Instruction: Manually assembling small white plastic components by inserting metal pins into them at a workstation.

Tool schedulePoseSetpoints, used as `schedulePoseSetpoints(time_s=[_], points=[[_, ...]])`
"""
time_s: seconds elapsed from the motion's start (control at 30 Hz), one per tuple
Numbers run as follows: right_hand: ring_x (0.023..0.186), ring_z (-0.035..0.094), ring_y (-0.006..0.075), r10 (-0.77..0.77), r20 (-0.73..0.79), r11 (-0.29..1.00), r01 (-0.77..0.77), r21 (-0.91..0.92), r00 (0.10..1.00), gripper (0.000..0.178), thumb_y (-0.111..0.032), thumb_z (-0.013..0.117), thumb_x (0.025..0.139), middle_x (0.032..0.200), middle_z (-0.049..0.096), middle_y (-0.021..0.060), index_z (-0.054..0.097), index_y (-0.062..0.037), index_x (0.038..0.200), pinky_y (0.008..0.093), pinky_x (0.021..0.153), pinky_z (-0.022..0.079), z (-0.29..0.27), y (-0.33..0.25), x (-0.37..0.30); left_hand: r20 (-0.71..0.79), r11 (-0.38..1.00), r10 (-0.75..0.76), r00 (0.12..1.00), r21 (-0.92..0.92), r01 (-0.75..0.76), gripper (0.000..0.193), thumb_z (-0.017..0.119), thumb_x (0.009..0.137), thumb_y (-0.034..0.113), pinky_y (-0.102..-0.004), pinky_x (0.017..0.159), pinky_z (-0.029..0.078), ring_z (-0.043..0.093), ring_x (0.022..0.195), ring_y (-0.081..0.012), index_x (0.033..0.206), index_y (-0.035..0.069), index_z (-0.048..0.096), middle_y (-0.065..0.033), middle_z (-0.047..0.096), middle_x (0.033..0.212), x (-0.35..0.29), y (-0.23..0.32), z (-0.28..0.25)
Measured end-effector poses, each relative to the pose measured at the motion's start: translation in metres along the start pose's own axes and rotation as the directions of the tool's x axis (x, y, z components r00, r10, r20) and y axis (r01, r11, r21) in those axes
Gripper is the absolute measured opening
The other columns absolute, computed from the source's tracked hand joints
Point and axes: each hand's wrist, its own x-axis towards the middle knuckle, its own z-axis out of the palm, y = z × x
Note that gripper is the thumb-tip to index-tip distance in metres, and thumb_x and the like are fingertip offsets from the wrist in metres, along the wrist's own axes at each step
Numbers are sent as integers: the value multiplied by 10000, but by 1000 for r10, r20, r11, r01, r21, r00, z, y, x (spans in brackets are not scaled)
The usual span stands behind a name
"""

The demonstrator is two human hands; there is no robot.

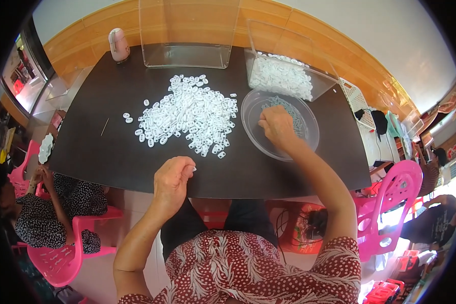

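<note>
My left hand (pixel 171 183) is closed at the table's front edge, with a small white plastic piece (pixel 194 168) pinched at its fingertips. Farther off lies a heap of oval white plastic pieces with two holes each (pixel 187 111). My right hand (pixel 277 126) reaches into a round clear plastic bowl (pixel 252 136), its fingers drawn together. Beside those fingers in the bowl are many small grey screw-like parts (pixel 296 114). Whatever the right fingertips grip is hidden from view.
A clear bin (pixel 187 60) stands behind the heap, and another clear bin (pixel 321 88) holds more white pieces. A pink bottle (pixel 119 45) is at the far left, and a thin stick (pixel 105 127) lies nearer. At left sits a person (pixel 40 218); pink chairs (pixel 390 202) flank the dark table (pixel 86 147).
</note>
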Motion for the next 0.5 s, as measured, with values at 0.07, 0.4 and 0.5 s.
schedulePoseSetpoints(time_s=[0.07, 0.4, 0.5], points=[[779, 546, 346, 28, -45, 996, -24, 84, 999, 54, -96, 627, 725, 767, 596, 153, 604, -48, 723, 441, 704, 444, -5, 3, -1, -2, 990, -79, 997, -115, 78, 67, 582, 878, 54, -239, 588, 439, 518, 635, -106, 855, 0, 551, -20, 545, 724, -1, -1, 0], [800, 550, 352, 42, 0, 985, -42, 165, 999, 86, -95, 583, 738, 764, 605, 156, 652, -58, 704, 455, 703, 450, -7, 7, -3, 142, 717, -387, 911, -575, 394, 121, 592, 906, 156, -155, 509, 375, 485, 607, -22, 921, 36, 600, 17, 560, 712, -7, 10, 0], [813, 553, 354, 71, 106, 986, -86, 144, 992, 79, -106, 591, 736, 783, 617, 162, 638, -51, 703, 451, 716, 454, -4, 1, 3, 158, 680, -406, 900, -605, 414, 128, 601, 899, 152, -165, 539, 389, 499, 635, -31, 931, 28, 601, 17, 568, 732, -8, 13, -2]])
